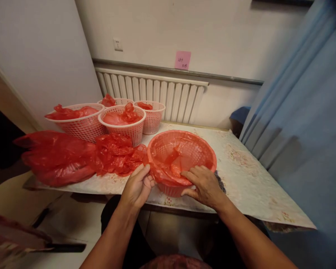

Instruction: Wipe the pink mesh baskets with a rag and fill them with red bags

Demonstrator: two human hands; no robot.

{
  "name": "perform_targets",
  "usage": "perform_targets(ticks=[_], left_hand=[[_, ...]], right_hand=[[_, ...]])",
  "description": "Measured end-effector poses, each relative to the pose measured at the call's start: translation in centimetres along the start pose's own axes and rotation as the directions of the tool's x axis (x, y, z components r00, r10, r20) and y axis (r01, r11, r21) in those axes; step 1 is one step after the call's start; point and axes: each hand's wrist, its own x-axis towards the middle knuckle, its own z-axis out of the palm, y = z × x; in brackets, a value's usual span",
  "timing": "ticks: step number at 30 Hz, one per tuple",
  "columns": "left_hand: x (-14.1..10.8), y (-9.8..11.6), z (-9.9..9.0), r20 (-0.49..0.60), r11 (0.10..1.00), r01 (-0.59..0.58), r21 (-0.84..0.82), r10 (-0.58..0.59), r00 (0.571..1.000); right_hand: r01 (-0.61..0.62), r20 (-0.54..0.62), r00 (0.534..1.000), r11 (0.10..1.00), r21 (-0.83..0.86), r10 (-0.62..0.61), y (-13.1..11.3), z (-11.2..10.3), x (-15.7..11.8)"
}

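A round pink plastic basket (170, 191) stands on the table in front of me, with a thin red plastic bag (168, 175) lining it and folded over its near rim. At the basket's left rim my left hand (140, 183) is closed, thumb and forefinger pinching the bag's edge. My right hand (203, 183) grips the near right rim, fingers inside over the bag and thumb outside. The bag lies loose and wrinkled within the basket, whose meshed wall shows through it.
Several lined baskets (121, 127) stand at the back left. Before them lie a crumpled pile of red plastic (114, 153) and a fuller red bag (58, 160) reaching the table's left end. Behind is a white radiator (154, 93); a blue curtain (302, 123) hangs on the right.
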Motion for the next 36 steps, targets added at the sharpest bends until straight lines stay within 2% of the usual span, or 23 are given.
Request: perform_targets(ticks=[3, 7, 10, 14, 19, 22, 24, 26, 27, 28, 29, 30, 34, 36], left_hand=[[1.4, 0.3, 2.0, 0.041, 0.997, -0.079, 0.024, 0.078, 0.996], [4.1, 0.1, 4.1, 0.069, 0.965, -0.207, 0.159, 0.198, 0.978], [5.7, -0.3, 5.0, 0.059, 0.942, -0.237, 0.237, 0.229, 0.972], [6.5, -0.9, 5.5, 0.094, 0.964, -0.148, 0.222, 0.130, 0.987], [6.8, -1.5, 5.5, 0.073, 0.941, -0.233, 0.244, 0.222, 0.972], [7.1, -1.7, 5.2, 0.075, 0.940, -0.244, 0.238, 0.233, 0.970], [7.2, -1.7, 5.0, 0.074, 0.942, -0.240, 0.234, 0.229, 0.971], [7.2, -1.8, 4.9, 0.074, 0.943, -0.229, 0.240, 0.218, 0.973], [7.2, -1.8, 4.9, 0.075, 0.942, -0.229, 0.246, 0.217, 0.973], [7.1, -1.8, 4.9, 0.074, 0.939, -0.235, 0.250, 0.223, 0.972], [7.1, -1.7, 4.9, 0.070, 0.936, -0.245, 0.253, 0.235, 0.969], [7.0, -1.7, 4.9, 0.062, 0.932, -0.257, 0.254, 0.250, 0.966], [7.0, -1.3, 4.8, 0.013, 0.921, -0.305, 0.241, 0.311, 0.950], [7.1, -1.1, 4.8, 0.008, 0.918, -0.327, 0.223, 0.334, 0.943]], right_hand=[[0.011, -0.102, 0.995, 1.000, 0.022, -0.009, 0.0, 0.5, -0.1], [-0.044, -0.237, 0.970, 0.998, 0.046, 0.054, -0.5, 1.3, -0.5], [-0.099, -0.243, 0.964, 0.993, 0.061, 0.111, -1.4, 1.3, -0.4], [-0.200, -0.213, 0.954, 0.978, 0.065, 0.209, -2.5, 0.8, 0.5], [-0.321, -0.243, 0.915, 0.946, 0.049, 0.323, -3.9, 0.9, 1.7], [-0.366, -0.302, 0.852, 0.898, 0.242, 0.429, -4.3, 0.9, 2.1], [-0.407, -0.299, 0.774, 0.800, 0.440, 0.558, -3.8, 0.6, 2.3], [-0.444, -0.248, 0.692, 0.671, 0.593, 0.678, -2.8, 0.1, 2.6], [-0.456, -0.220, 0.668, 0.624, 0.635, 0.711, -2.1, -0.3, 2.7], [-0.458, -0.194, 0.665, 0.599, 0.657, 0.721, -1.3, -0.7, 2.9], [-0.452, -0.174, 0.684, 0.599, 0.661, 0.708, -0.4, -1.1, 3.0], [-0.438, -0.155, 0.724, 0.622, 0.650, 0.672, 0.5, -1.4, 3.0], [-0.299, -0.098, 0.916, 0.823, 0.483, 0.390, 4.1, -2.8, 2.4], [-0.252, -0.099, 0.950, 0.916, 0.312, 0.295, 5.9, -3.4, 1.8]])
